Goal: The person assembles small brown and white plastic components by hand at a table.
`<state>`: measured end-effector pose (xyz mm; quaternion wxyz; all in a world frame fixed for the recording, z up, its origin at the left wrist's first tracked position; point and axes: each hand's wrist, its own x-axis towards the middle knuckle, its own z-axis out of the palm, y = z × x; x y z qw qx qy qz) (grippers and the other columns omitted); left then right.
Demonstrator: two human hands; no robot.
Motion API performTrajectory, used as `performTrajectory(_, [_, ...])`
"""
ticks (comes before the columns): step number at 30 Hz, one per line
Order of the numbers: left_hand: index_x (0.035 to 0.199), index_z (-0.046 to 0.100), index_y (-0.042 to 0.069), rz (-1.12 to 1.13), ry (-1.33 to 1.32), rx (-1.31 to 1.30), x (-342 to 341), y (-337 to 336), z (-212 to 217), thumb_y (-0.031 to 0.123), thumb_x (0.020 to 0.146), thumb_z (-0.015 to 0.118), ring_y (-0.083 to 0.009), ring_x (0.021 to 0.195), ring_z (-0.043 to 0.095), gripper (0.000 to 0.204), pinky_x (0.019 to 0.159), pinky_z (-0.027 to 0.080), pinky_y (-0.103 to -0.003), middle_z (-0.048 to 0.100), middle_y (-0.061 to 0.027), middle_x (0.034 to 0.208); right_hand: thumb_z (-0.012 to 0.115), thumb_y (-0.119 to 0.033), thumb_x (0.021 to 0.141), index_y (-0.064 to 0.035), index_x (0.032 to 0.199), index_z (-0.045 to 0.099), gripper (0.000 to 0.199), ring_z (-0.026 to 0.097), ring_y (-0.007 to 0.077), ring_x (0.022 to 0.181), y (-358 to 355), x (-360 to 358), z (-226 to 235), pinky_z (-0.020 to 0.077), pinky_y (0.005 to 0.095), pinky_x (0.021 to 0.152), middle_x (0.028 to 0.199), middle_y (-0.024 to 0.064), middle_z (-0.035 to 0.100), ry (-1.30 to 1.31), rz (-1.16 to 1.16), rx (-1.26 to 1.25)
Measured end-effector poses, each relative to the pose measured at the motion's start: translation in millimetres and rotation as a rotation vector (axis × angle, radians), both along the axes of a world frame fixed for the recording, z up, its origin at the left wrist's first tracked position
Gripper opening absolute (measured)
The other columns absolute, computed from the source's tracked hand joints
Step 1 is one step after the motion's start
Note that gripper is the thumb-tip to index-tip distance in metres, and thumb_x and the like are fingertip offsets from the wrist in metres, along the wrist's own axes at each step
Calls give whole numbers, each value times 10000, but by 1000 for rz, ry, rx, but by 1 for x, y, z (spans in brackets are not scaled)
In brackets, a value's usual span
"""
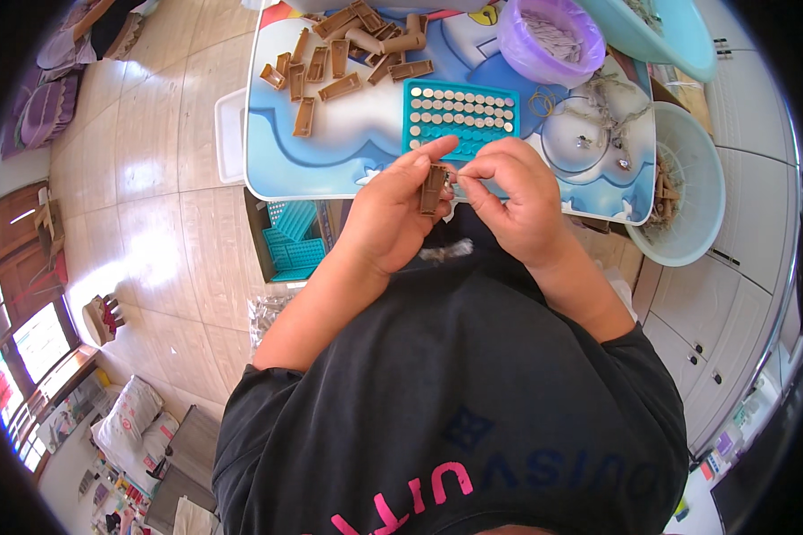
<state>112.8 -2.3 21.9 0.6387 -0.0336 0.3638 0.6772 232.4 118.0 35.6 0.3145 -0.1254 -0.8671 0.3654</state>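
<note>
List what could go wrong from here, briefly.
The brown case in the left hand appears close to the table's near edge, so a slip might send it into the lap or onto the floor.
Both hands are close to the teal tray; a bump from the right hand could jolt its small round pieces out of their rows.

The bare right hand (515, 193) pinches something (451, 181) too small to tell, partly hiding a rectangular teal plastic tray (478, 135).
</note>
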Motion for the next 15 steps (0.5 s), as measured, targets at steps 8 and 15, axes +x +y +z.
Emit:
performTrajectory(8, [1302, 422, 18, 20, -117, 39, 7, 1, 0, 223, 970, 377, -116, 877, 526, 393, 745, 407, -265, 563, -42, 1035, 673, -71, 707, -74, 745, 556, 123, 534, 243, 692, -1, -6, -3, 386, 350, 633, 744, 48, 553, -29, -8, 132])
performTrajectory(15, [1306, 410, -2, 32, -87, 45, 7, 2, -1, 216, 973, 366, -119, 879, 527, 401, 761, 410, -268, 566, -48, 1041, 666, -100, 705, -80, 736, 547, 124, 520, 236, 726, 1, -9, -1, 366, 351, 666, 760, 35, 546, -67, 2, 221])
